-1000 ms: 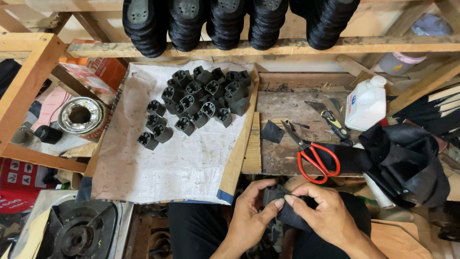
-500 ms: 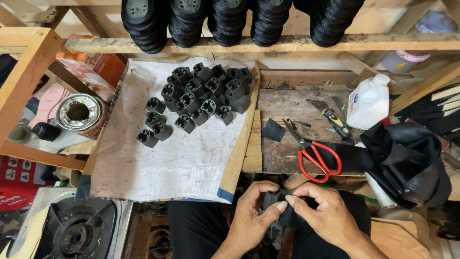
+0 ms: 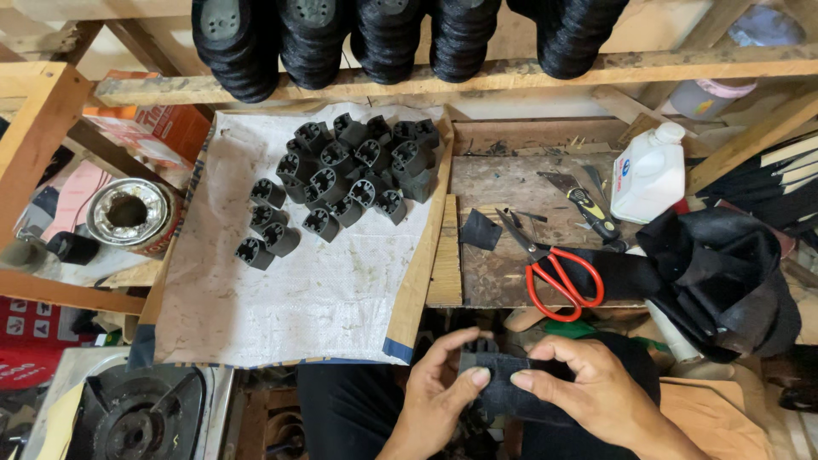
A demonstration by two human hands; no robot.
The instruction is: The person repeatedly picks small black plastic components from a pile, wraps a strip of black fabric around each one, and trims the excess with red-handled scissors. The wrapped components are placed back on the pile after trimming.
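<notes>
Down at the near edge, both hands are on the same thing: a small black block (image 3: 487,347) wrapped in a strip of black cloth (image 3: 520,393), held low over the lap just below the bench. The left hand (image 3: 439,393) pinches the strip's left end with thumb and fingers curled around it, and the right hand (image 3: 588,388) presses it down from the other side, thumb tip almost meeting the left thumb. Off to the near left there's a dark burner (image 3: 136,417). Just past the hands, red scissors (image 3: 558,271) lie on the wooden bench (image 3: 494,281), blades apart, next to a little black cloth square (image 3: 480,230) and a utility knife (image 3: 592,211). A heap of black fabric (image 3: 716,273) sits to the right, touching the scissor handles. To the left, a white sheet (image 3: 298,298) carries a pile of black heel blocks (image 3: 345,175), a few loose ones beside it. Further back are a white bottle (image 3: 649,173) and a metal tin (image 3: 129,213), and the far shelf holds stacks of black soles (image 3: 383,38).
</notes>
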